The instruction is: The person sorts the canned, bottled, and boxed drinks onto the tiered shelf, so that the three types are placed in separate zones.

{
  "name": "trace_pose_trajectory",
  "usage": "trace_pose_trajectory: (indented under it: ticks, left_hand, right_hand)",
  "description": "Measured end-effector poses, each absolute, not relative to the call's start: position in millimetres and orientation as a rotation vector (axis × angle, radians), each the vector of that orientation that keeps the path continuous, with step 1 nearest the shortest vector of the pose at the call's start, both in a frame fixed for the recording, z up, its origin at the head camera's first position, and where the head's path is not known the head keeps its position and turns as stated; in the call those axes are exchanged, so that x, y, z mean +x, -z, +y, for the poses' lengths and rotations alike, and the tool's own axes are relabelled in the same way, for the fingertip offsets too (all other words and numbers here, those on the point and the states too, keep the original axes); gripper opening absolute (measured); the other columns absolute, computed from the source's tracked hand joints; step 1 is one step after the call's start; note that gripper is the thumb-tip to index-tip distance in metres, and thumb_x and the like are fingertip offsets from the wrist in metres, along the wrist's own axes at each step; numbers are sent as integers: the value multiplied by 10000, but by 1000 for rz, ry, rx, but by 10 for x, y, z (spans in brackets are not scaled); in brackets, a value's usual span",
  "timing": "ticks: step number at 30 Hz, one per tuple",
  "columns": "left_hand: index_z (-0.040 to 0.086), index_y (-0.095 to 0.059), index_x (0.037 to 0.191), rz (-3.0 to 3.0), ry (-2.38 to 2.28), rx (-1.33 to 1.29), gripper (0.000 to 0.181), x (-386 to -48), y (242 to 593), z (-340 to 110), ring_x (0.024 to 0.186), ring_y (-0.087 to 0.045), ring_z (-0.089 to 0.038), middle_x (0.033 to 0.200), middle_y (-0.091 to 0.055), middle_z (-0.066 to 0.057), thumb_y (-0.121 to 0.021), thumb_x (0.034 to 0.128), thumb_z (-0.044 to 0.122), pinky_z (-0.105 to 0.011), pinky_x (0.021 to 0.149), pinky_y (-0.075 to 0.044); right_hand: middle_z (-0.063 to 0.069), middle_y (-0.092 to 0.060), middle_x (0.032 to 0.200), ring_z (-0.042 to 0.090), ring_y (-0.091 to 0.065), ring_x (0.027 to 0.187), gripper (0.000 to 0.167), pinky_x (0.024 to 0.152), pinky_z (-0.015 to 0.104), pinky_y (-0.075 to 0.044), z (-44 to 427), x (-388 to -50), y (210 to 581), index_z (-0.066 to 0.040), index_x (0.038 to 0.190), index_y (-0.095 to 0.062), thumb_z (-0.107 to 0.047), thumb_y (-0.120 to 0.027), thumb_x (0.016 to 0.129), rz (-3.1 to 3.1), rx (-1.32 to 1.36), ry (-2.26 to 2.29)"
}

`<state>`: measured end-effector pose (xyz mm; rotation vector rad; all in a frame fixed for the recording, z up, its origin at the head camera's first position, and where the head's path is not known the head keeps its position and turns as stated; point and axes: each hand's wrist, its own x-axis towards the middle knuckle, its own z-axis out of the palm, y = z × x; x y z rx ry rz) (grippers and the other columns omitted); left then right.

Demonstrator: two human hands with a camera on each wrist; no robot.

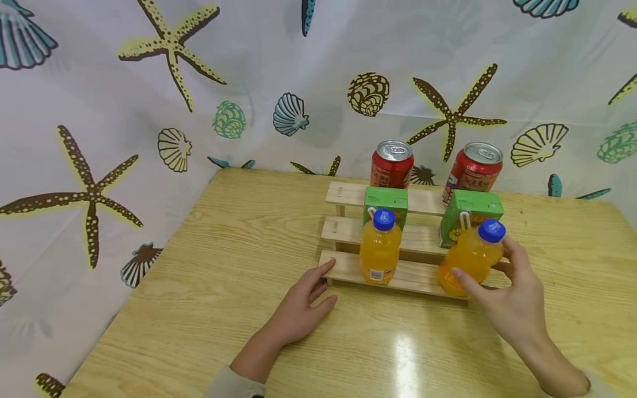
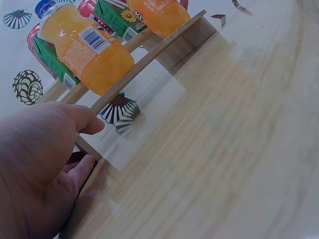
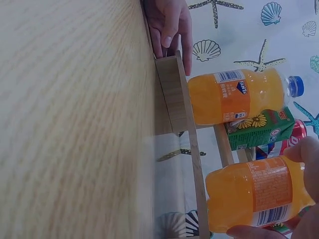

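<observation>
My right hand grips an orange soda bottle with a blue cap, thumb on its near side. This bottle leans to the right at the right end of the lowest step of a wooden three-step rack. In the right wrist view its base is at the step's edge; whether it bears on the wood I cannot tell. A second orange soda bottle stands upright on the same step, further left. My left hand touches the rack's left end, its fingers extended and no bottle in it.
Two green drink cartons with straws stand on the middle step. Behind them, two red soda cans are on the top step. A shell-and-starfish cloth hangs behind the wooden table.
</observation>
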<state>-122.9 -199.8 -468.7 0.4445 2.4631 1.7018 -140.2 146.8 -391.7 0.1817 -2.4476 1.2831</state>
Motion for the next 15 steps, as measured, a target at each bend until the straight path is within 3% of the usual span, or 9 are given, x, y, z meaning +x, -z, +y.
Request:
trace_pose_trajectory:
  ticks: [3,6,11,15]
  left_hand:
    - [215,-285,1582,2458,-1702,451,686,-1250,4691,-1998,1439,-388,-255,1579,-322,-75,-619,993,105,-274,1184,-387]
    - [250,-289,1577,2459,-1702,412,687,-1252,4684,-2039,1432,-400,-234,1581,-320,-36,-626,992,120,-252,1178,-390]
    - [304,-293,1563,2387,-1746,270,677,-1213,4645,-2141,1459,-377,-228,1619,-267,32,-639,993,183,-253,1186,-378]
    - [305,-235,1578,2316,-1773,147,717,-1138,4558,-2195,1499,-300,-287,1663,-160,25,-645,991,270,-400,1237,-321]
  right_hand:
    - [124,-547,1380,212,-593,1079,828,609,122,-596,1466,-1399,3929,-123,1497,-400,-131,-851,802,-2449,211,-1263]
    - [167,-539,1382,394,-601,1102,843,624,234,-642,1436,-1423,3940,-108,1513,-370,-151,-843,816,-2458,269,-1253]
    - [197,-500,1414,427,-590,1123,887,716,491,-651,1394,-1416,3903,-132,1553,-316,-236,-830,838,-2528,317,-1220]
    - [214,-469,1449,427,-557,1180,894,848,630,-588,1494,-1328,3865,-140,1566,-305,-306,-815,851,-2614,312,-1169]
